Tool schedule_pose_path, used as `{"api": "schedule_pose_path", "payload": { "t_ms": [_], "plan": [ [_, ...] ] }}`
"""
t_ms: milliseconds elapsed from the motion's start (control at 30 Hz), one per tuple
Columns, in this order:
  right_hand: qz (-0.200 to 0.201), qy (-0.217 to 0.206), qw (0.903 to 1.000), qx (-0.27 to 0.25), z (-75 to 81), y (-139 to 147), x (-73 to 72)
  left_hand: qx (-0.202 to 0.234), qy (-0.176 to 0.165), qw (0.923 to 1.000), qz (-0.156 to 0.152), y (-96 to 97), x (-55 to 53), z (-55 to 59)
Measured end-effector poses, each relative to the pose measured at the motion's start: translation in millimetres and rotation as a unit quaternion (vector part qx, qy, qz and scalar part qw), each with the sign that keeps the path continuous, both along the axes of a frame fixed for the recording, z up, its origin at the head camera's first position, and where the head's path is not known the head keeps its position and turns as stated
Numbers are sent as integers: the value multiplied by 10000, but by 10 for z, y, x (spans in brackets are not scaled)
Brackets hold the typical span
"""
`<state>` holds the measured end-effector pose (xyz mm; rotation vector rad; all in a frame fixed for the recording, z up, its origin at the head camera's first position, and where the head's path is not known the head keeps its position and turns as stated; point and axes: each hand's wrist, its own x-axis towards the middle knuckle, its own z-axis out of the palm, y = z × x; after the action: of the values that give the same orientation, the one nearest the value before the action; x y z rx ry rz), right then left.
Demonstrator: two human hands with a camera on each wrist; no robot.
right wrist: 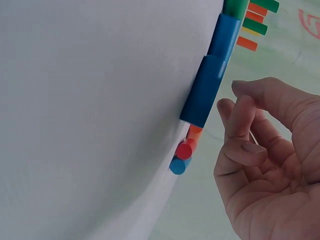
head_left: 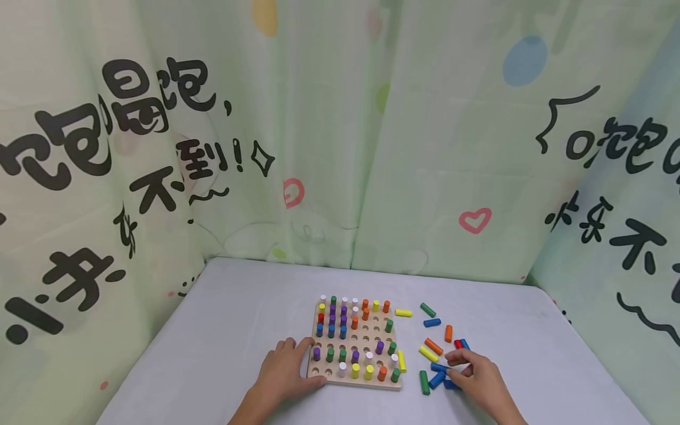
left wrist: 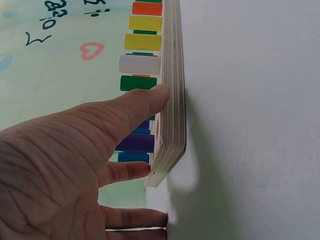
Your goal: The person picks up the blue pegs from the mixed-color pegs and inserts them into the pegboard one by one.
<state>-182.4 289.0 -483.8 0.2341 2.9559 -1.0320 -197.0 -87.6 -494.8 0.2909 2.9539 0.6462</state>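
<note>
A wooden pegboard [head_left: 366,385], partly filled with coloured pegs, lies on the white table. At its near left corner is my left hand [head_left: 287,369], thumb on the front edge and index finger at the left side. In the left wrist view the thumb lies straight against the layered board edge [left wrist: 175,95], beside a green peg [left wrist: 137,83]. To the right of the board, my right hand [head_left: 480,378] is over loose blue pegs [head_left: 437,379]. The right wrist view has its fingers bent, with a gap between the fingertips and a blue peg [right wrist: 204,90] and nothing held.
Loose pegs lie right of the board: a yellow one [head_left: 403,313] near its far corner, another yellow peg [head_left: 402,361] along its right side, a green peg [head_left: 424,382], an orange peg [head_left: 448,333] and several more. A printed curtain [head_left: 329,236] stands behind the table.
</note>
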Motion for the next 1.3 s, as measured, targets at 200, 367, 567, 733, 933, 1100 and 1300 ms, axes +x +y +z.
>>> {"api": "schedule_pose_path", "payload": {
  "t_ms": [200,367,567,733,933,1100,1300],
  "plan": [
    [84,-39,9999,-43,-9,30,-27,22,-11,10000,11,0,0,0],
    [149,-120,9998,-14,-15,32,-59,32,13,10000,-9,1,-1,9],
    [217,-186,9996,79,-37,29,-99,56,12,10000,-14,1,-5,16],
    [269,-244,9993,129,-47,23,-126,50,-67,10000,3,2,-2,12],
    [325,-246,9989,226,-47,22,-128,-4,-37,10000,-14,4,0,9],
    [312,-204,9991,212,-51,26,-114,-7,-5,10000,-29,1,1,12],
    [301,-104,9993,210,-34,22,-95,-7,-15,10000,-44,-4,1,13]
  ]
}}
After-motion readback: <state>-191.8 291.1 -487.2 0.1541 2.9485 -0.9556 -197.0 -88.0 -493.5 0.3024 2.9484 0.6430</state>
